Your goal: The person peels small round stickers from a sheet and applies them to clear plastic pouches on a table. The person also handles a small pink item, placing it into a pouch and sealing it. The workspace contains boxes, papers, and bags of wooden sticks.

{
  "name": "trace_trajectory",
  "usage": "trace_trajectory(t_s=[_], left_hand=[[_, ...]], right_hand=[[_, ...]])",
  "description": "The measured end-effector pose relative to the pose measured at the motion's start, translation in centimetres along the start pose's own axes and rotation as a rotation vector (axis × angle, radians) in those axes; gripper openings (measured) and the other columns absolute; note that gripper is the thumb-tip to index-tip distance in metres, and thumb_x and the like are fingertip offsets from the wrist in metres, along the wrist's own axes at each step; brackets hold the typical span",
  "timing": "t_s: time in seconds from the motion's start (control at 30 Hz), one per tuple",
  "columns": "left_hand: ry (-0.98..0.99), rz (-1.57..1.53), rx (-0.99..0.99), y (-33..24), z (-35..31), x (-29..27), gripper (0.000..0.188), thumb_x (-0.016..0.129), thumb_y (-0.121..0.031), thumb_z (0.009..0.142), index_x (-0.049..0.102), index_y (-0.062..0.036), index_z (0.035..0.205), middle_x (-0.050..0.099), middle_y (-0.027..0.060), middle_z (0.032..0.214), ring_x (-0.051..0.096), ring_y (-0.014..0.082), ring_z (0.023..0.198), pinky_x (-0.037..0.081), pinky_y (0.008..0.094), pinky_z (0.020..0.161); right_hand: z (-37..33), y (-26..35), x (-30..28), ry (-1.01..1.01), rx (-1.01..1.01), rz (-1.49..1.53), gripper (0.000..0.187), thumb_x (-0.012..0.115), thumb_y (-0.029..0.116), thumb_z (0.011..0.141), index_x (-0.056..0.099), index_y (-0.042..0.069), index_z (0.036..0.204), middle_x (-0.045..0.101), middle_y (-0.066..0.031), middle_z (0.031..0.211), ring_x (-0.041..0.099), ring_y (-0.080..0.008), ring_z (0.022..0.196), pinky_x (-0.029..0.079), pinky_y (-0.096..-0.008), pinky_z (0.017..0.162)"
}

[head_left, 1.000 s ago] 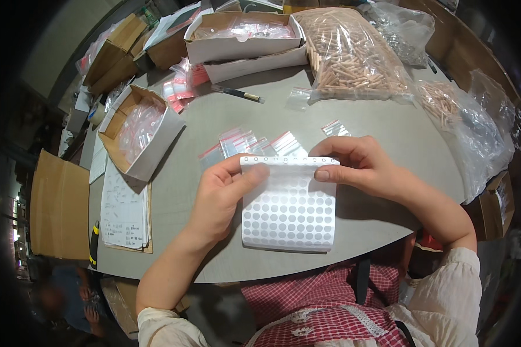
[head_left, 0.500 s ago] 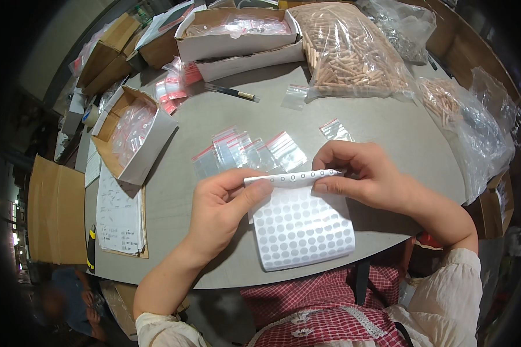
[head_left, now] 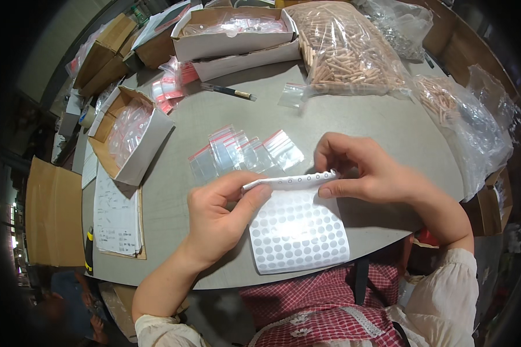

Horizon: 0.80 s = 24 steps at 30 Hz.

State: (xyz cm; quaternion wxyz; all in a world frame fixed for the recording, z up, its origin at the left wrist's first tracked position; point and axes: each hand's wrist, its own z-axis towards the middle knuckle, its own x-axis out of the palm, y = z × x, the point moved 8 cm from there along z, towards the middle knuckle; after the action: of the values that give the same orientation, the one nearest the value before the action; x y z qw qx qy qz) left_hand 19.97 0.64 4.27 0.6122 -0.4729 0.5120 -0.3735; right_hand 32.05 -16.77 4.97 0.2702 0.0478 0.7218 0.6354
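Note:
A white sheet of round grey stickers (head_left: 299,231) hangs toward me over the table's near edge. Its top edge is folded over, showing a row of small ringed dots. My left hand (head_left: 220,214) pinches the sheet's upper left corner between thumb and fingers. At the upper right end, my right hand (head_left: 359,173) is closed, thumb and fingertips at the folded edge. Whether it also holds a sticker or bag cannot be made out. Just beyond the sheet lie several overlapping small clear zip bags (head_left: 228,150) with red stripes.
White boxes of filled bags stand at the back (head_left: 231,43) and left (head_left: 147,147). A large bag of wooden dowels (head_left: 353,63) sits at the back right. A pen (head_left: 228,91) lies mid-table; papers (head_left: 116,214) and a yellow-black cutter (head_left: 89,248) lie left.
The small zip bag that lay just beyond my right hand no longer shows there. My right fingers have shifted slightly at the folded edge, which now tilts more.

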Motion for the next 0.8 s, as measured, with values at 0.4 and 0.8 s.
trace_trajectory(t_s=[0.4,0.8], left_hand=[[0.026,0.058,0.036,0.4,0.4,0.5,0.015,0.071,-0.007,0.096,0.072,0.0037,0.107,0.073,0.0043,0.095,0.066,0.0102,0.086,0.053,0.0246,0.076],[-0.026,-0.052,-0.051,2.6,1.6,-0.6,0.016,0.074,-0.011,0.092,0.075,0.0026,0.101,0.064,-0.0035,0.07,0.052,0.0023,0.063,0.041,0.0215,0.056]], right_hand=[[-0.2,1.6,-0.4,0.089,-0.131,-0.299,0.013,0.072,0.006,0.091,0.067,0.001,0.102,0.068,-0.0062,0.093,0.064,-0.0173,0.084,0.052,-0.032,0.072],[-0.4,1.8,-2.2,-0.167,-0.295,-0.164,0.008,0.073,0.004,0.09,0.068,0.003,0.097,0.065,-0.0011,0.087,0.061,-0.0112,0.082,0.049,-0.0272,0.07]])
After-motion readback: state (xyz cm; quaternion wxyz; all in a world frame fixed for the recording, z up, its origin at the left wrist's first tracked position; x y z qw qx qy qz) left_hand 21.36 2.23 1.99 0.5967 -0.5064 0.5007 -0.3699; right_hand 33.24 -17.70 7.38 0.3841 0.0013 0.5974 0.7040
